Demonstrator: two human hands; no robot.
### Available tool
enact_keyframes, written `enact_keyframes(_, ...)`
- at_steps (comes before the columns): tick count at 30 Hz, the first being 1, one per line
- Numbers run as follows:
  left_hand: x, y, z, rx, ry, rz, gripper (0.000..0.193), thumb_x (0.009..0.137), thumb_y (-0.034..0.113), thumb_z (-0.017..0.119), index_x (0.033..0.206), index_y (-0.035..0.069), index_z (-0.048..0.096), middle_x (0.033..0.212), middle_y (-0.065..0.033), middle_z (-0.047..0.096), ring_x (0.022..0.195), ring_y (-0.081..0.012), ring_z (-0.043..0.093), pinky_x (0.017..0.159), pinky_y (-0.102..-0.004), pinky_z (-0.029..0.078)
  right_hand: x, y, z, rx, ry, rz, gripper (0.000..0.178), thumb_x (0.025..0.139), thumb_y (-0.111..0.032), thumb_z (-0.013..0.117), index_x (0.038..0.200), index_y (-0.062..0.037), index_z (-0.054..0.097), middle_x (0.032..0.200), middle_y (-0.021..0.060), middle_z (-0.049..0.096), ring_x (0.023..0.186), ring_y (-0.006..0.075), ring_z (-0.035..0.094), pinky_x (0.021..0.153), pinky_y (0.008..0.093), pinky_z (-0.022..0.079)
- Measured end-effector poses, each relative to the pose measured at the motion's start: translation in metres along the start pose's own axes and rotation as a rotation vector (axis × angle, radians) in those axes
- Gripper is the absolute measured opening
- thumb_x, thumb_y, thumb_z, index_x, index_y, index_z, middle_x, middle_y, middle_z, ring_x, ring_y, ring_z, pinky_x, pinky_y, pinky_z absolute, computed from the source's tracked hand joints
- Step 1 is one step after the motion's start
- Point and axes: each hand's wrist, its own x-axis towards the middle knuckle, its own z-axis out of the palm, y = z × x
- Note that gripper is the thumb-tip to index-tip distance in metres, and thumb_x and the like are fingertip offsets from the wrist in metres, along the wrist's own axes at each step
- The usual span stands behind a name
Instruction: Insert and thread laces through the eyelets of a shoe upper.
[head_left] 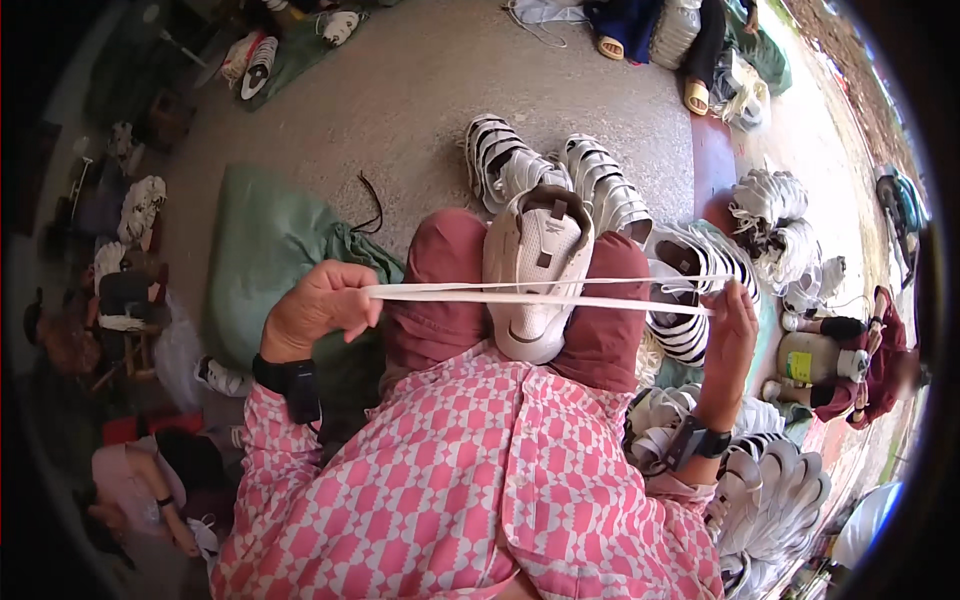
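Observation:
A white shoelace [440,293] is stretched sideways in front of me in two strands. My left hand [322,305] pinches it at one side, fingers closed. At the other side my right hand [733,325] grips the strands between thumb and fingers. Behind the lace, a white and beige sneaker [540,250] rests between my knees, its heel or toe end toward me; a small dark patch shows on its tongue. Whether the lace touches the shoe I cannot tell.
Stacked white shoe uppers [605,185] stand on the floor beyond my knees. More piles [770,490] lie at my right. A green sack [265,260] sits to my left. Other people are seated around, one in dark red [885,350] at the right, beside a large jug [815,360].

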Motion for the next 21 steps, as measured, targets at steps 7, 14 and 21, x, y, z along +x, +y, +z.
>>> enact_keyframes(7, -0.01, -0.044, -0.037, -0.543, 0.0, 0.368, 0.046, 0.099, 0.043, 0.05, 0.069, 0.008, 0.048, 0.053, 0.003, 0.034, 0.042, -0.0098, 0.034, 0.044, -0.028, 0.041, -0.001, 0.019, -0.021, 0.643, -0.161, 0.31, 0.026, 0.105, -0.02, 0.039, 0.096, -0.0037, 0.056, 0.064, 0.0, 0.044, 0.072, 0.0176, 0.05, 0.092, 0.0398, 0.045)
enact_keyframes(14, 0.003, -0.049, -0.043, -0.96, 0.143, 0.495, 0.05, 0.105, 0.041, 0.036, 0.066, 0.011, 0.041, 0.056, 0.0019, 0.03, 0.047, -0.0104, 0.029, 0.047, -0.0263, 0.037, -0.011, 0.025, -0.034, 0.921, -0.086, 0.392, 0.027, 0.105, -0.026, 0.042, 0.086, -0.0077, 0.052, 0.059, -0.0017, 0.037, 0.064, 0.0143, 0.039, 0.09, 0.0378, 0.041)
enact_keyframes(21, 0.014, -0.059, -0.059, -1.006, 0.328, 0.575, 0.043, 0.104, 0.03, 0.043, 0.065, 0.01, 0.046, 0.079, -0.0025, 0.049, 0.074, -0.0147, 0.047, 0.072, -0.0303, 0.044, -0.023, 0.016, -0.053, 1.031, -0.078, 0.345, 0.023, 0.104, -0.022, 0.043, 0.098, -0.0027, 0.054, 0.062, -0.0031, 0.034, 0.057, 0.0093, 0.035, 0.071, 0.0286, 0.036)
